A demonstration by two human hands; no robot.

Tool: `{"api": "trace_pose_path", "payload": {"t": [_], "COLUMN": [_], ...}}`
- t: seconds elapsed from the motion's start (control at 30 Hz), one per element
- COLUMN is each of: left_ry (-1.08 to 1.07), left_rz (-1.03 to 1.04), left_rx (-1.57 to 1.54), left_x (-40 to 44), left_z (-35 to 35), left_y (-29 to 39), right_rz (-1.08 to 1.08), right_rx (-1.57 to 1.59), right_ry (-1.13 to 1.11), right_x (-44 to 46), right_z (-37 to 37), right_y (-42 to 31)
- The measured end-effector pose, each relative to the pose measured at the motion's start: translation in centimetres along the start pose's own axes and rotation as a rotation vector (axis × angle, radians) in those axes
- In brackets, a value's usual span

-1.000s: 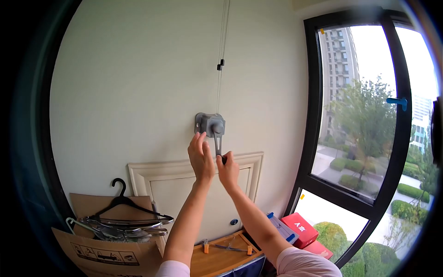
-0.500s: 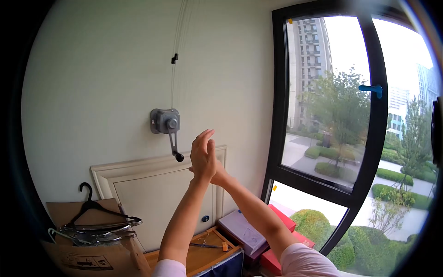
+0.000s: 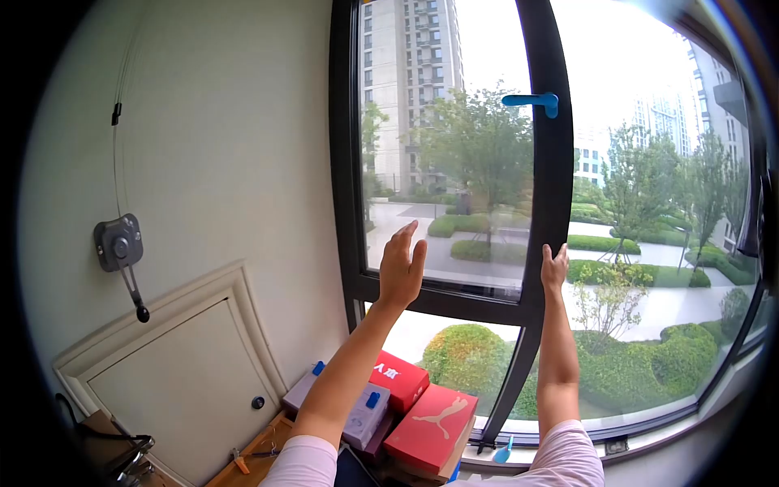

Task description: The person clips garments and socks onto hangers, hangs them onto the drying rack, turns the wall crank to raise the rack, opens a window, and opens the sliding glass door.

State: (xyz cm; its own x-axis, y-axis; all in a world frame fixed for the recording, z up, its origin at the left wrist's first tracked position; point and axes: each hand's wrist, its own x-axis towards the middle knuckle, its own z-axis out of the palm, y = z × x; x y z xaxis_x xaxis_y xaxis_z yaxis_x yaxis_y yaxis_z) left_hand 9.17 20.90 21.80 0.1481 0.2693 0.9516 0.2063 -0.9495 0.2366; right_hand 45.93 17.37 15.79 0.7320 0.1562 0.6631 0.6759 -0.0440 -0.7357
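My left hand (image 3: 401, 266) is raised in front of the window's lower pane, fingers together and stretched upward, thumb apart, holding nothing. Farther right, my right hand (image 3: 554, 266) is up before the dark window frame (image 3: 548, 187), its fingers extended and nothing in it. Whether it touches the frame I cannot tell. Above and between the hands sits the blue window handle (image 3: 531, 103), pointing left. Below my left forearm lie a red shoe box with a leaping-cat logo (image 3: 434, 426) and another red box (image 3: 399, 380).
A grey hand crank (image 3: 119, 243) with cables is fixed to the left wall, above a cream panel door (image 3: 182, 381). A pale plastic box (image 3: 365, 422) stands beside the red boxes. Hangers (image 3: 134, 454) poke out at lower left. A light blue object (image 3: 504, 451) lies on the sill.
The view has turned right toward the window. My hands, which were together in front of the wall, are now well apart, the right one farther right.
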Motion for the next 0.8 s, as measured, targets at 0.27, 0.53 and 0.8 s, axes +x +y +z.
{"api": "trace_pose_path", "payload": {"t": [0.27,0.53,0.8], "left_ry": [-0.095,-0.098,-0.048], "left_rz": [-0.045,-0.077,0.012], "left_rx": [-0.100,-0.083,-0.159], "left_x": [-1.4,-2.2,-1.8], "left_z": [7.7,6.2,4.8], "left_y": [0.1,0.2,4.1], "right_rz": [0.218,0.136,-0.058], "right_rx": [0.428,0.245,0.023], "right_ry": [-0.337,-0.130,0.038], "right_x": [2.9,1.7,-5.4], "right_z": [0.1,1.2,-4.0], "right_y": [2.6,3.5,-1.8]}}
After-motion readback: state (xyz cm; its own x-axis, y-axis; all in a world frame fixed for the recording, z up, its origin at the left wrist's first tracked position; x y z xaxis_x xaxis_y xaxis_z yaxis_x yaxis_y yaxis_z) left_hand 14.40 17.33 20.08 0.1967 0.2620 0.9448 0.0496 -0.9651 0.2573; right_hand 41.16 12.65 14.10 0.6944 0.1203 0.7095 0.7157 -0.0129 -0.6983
